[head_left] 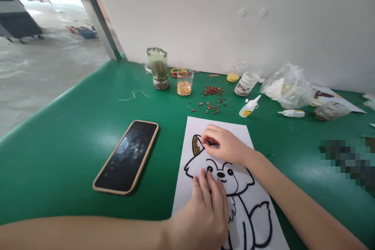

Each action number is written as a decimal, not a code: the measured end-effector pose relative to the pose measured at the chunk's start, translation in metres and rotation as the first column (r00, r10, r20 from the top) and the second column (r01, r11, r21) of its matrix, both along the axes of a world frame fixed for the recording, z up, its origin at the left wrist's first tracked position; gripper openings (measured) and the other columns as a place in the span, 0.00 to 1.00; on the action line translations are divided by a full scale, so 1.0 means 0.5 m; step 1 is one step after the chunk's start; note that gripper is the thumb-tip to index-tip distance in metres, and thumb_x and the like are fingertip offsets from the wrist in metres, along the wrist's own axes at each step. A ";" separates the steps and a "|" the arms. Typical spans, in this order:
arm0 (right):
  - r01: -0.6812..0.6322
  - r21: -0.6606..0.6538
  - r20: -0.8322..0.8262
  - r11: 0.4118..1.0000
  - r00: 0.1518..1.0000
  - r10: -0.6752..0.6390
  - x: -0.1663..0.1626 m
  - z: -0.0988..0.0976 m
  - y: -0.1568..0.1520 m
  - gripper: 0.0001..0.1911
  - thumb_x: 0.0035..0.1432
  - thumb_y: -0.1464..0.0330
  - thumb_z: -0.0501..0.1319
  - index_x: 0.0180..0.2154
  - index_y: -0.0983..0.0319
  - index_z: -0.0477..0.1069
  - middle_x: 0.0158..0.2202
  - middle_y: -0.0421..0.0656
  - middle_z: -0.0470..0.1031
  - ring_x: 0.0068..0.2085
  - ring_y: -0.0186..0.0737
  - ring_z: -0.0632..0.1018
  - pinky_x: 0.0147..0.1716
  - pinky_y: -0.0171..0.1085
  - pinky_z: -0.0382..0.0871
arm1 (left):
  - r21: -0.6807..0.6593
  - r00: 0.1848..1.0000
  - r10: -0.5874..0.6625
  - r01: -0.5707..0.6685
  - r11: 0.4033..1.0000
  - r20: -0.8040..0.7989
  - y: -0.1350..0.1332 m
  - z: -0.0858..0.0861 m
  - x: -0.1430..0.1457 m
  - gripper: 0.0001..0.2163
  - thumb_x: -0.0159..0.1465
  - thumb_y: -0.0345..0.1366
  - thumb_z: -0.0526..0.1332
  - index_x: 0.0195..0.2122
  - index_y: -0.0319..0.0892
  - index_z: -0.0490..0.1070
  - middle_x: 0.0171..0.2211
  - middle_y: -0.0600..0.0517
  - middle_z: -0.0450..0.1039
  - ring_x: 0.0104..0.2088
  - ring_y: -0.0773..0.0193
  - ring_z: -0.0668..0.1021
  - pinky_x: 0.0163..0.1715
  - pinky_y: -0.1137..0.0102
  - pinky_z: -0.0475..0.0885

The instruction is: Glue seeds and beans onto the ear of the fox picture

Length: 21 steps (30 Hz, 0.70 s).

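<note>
Fox drawing (238, 181) | left hand (202, 211) atop | right hand (224, 144) beside ear (196, 146)

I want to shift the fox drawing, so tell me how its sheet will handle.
The sheet looks like thin paper, so it will probably sag when lifted. Flat on a smooth-looking tabletop, it would likely slide easily once the left hand is off it. The small greenish seeds on it might shed if it bends.

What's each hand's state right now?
Left hand: open, laid on the drawing.
Right hand: curled at the drawn ear; can't tell whether it's holding anything.
</note>
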State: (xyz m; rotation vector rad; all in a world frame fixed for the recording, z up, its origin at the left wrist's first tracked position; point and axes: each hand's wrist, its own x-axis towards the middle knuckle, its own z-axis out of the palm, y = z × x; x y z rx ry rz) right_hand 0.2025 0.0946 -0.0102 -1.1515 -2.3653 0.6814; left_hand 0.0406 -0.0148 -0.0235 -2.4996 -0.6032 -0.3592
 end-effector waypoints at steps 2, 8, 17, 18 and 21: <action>0.015 -0.014 0.001 1.000 1.000 -0.015 -0.002 -0.001 0.001 0.06 0.52 0.77 0.55 0.29 0.61 0.66 0.31 0.39 0.66 0.29 0.32 0.66 0.30 0.33 0.61 | 0.000 1.000 0.000 0.000 1.000 0.007 -0.001 -0.001 0.000 0.19 0.62 0.34 0.48 0.48 0.30 0.71 0.41 0.36 0.75 0.41 0.46 0.79 0.34 0.57 0.75; 0.024 -0.033 -0.024 0.999 0.999 -0.025 -0.002 -0.002 0.002 0.04 0.55 0.74 0.57 0.31 0.61 0.68 0.32 0.40 0.68 0.30 0.32 0.68 0.30 0.34 0.63 | 0.013 1.000 0.013 -0.013 1.000 0.008 -0.003 -0.003 0.001 0.19 0.61 0.31 0.48 0.47 0.30 0.71 0.41 0.37 0.75 0.40 0.47 0.79 0.34 0.57 0.75; 0.005 -0.057 -0.050 0.998 0.999 -0.008 0.003 -0.002 0.003 0.04 0.55 0.75 0.57 0.31 0.61 0.69 0.32 0.40 0.68 0.29 0.31 0.67 0.29 0.33 0.63 | 0.008 1.000 0.005 -0.005 1.000 0.005 -0.004 -0.005 0.000 0.19 0.60 0.31 0.48 0.48 0.27 0.70 0.41 0.34 0.75 0.41 0.44 0.78 0.34 0.56 0.74; 0.004 -0.055 -0.045 0.999 0.999 -0.006 0.003 -0.001 0.003 0.04 0.55 0.75 0.57 0.31 0.61 0.69 0.32 0.40 0.68 0.29 0.31 0.67 0.29 0.33 0.63 | 0.014 1.000 0.009 -0.009 1.000 0.006 -0.004 -0.005 0.000 0.19 0.60 0.31 0.48 0.48 0.26 0.69 0.41 0.34 0.75 0.41 0.44 0.78 0.34 0.55 0.74; -0.001 -0.054 -0.033 0.999 0.999 -0.001 0.001 0.000 0.003 0.05 0.55 0.76 0.57 0.31 0.62 0.69 0.32 0.40 0.67 0.29 0.31 0.67 0.30 0.33 0.62 | 0.042 1.000 0.003 -0.003 0.999 0.000 -0.002 -0.005 0.001 0.19 0.62 0.31 0.47 0.48 0.26 0.69 0.41 0.34 0.74 0.41 0.44 0.78 0.34 0.55 0.73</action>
